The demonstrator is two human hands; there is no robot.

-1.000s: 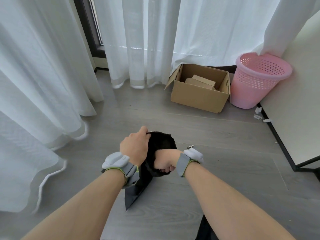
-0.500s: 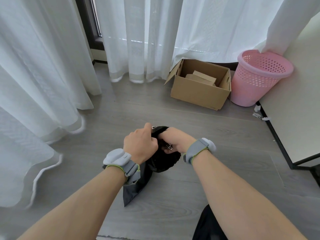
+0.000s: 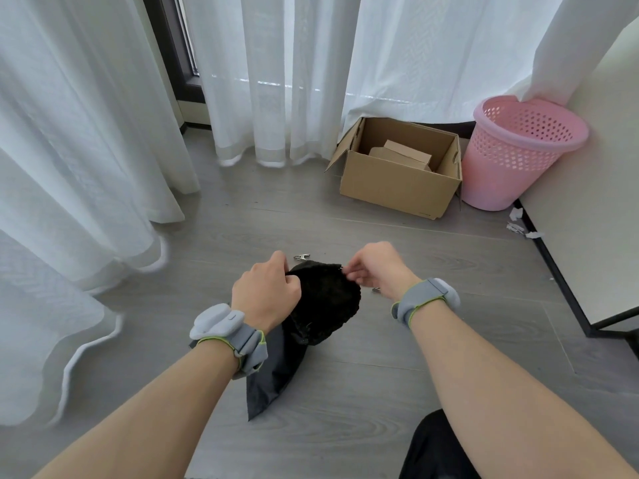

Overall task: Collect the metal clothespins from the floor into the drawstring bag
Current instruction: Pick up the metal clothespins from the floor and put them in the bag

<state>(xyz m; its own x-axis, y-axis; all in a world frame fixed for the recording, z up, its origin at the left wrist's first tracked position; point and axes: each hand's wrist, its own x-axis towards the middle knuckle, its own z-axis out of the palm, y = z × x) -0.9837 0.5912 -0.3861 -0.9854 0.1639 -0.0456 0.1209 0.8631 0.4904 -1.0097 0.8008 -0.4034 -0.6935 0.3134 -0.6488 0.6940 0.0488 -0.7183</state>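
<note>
Since earlier, right hand (image 3: pixel 375 267) withdrawn to drawstring bag (image 3: pixel 325 302) rim, pinching; left hand (image 3: pixel 268 293) clenched on opposite rim; soft limp cloth; floor clothespin (image 3: pixel 302 257) small, stiff, likely slippery

clothespin (image 3: pixel 302 256) on floor (image 3: pixel 380 392) behind bag (image 3: pixel 321 299)

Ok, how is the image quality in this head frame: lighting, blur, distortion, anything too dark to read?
Head view: soft daylight through the sheer curtains, no hard shadows or glare; wide-angle bending shows at the edges; both hands are sharp, left hand and right hand at the mouth of the drawstring bag, whose black fabric swallows inner detail; the clothespin beyond it is small but legible.
</note>
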